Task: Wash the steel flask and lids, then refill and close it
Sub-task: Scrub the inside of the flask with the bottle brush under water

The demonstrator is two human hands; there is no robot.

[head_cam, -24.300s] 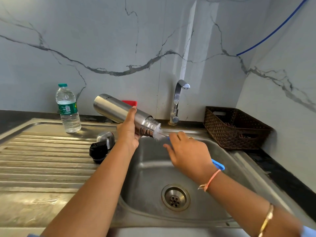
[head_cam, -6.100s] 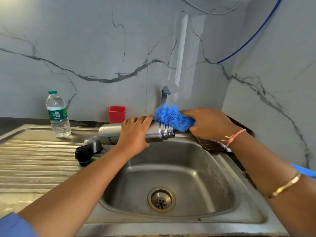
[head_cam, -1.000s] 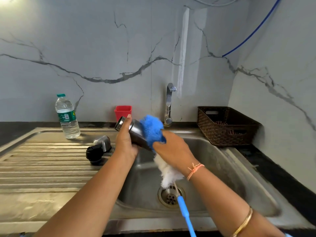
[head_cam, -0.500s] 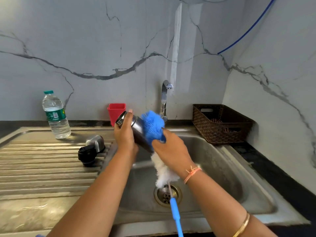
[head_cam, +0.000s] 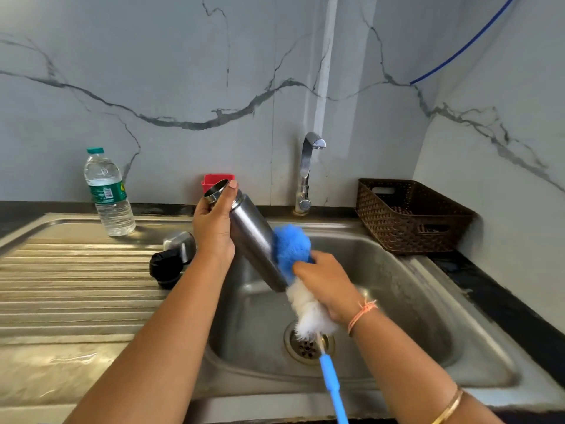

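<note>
While the left hand (head_cam: 214,231) grips the steel flask (head_cam: 253,240) near its neck, fingers curled round the body, the flask is held tilted over the sink (head_cam: 412,301), open mouth up and to the left, base down over the basin. Its interior cannot be seen. The right hand (head_cam: 327,286) is closed round the brush (head_cam: 290,249), pressing the blue bristle head against the lower side of the flask; the blue handle points down past the drain (head_cam: 305,347). A black lid (head_cam: 165,269) and a steel lid (head_cam: 180,244) lie touching on the draining board, just left of the basin. A capped plastic bottle (head_cam: 108,194) holding clear liquid stands upright near the wall. The red cup (head_cam: 214,180) sits behind the flask, contents hidden. The brown basket (head_cam: 409,215) stands right of the tap (head_cam: 307,169); its contents cannot be made out.
</note>
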